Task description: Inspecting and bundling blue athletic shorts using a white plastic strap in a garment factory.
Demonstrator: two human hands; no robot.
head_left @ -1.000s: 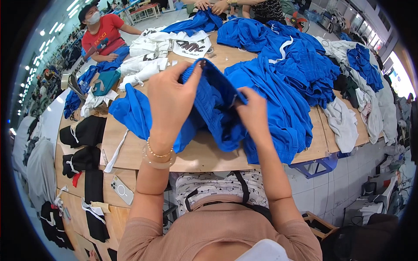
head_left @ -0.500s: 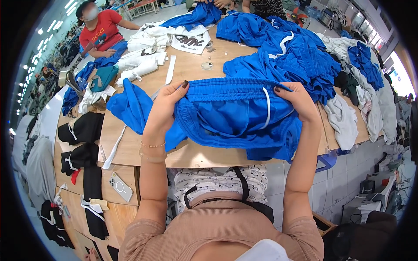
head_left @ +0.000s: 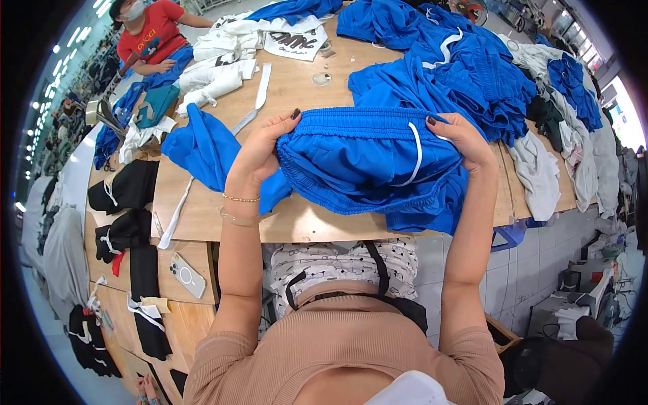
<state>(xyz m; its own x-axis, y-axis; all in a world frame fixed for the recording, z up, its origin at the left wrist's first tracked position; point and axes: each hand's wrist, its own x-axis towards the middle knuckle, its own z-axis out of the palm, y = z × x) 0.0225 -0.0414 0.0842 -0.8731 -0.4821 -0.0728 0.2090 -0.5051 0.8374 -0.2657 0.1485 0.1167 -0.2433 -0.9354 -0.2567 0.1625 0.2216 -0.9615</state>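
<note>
Blue shorts (head_left: 358,158) with a gathered elastic waistband hang stretched between my two hands above the table's near edge. My left hand (head_left: 270,142) grips one end of the waistband, thumb on top. At the other end, my right hand (head_left: 464,140) pinches the band with its thumb over the edge. A white drawstring (head_left: 417,155) loops down from the waistband near my right hand. The waist opening sags toward me, and the lower part of the garment drapes by my right forearm. Another blue garment (head_left: 199,152) lies beside my left wrist.
A heap of blue garments (head_left: 466,81) covers the table's (head_left: 304,88) far right. White pieces (head_left: 216,81) lie far left, near a seated person in red (head_left: 152,37). Tied black bundles (head_left: 125,189) and a phone (head_left: 187,275) are at left. Grey cloth (head_left: 533,175) hangs over the right edge.
The shorts and both hands sit slightly higher in the picture, as the view has tilted. The waist opening has narrowed, its near edge folding upward. Both hands keep their grip.
</note>
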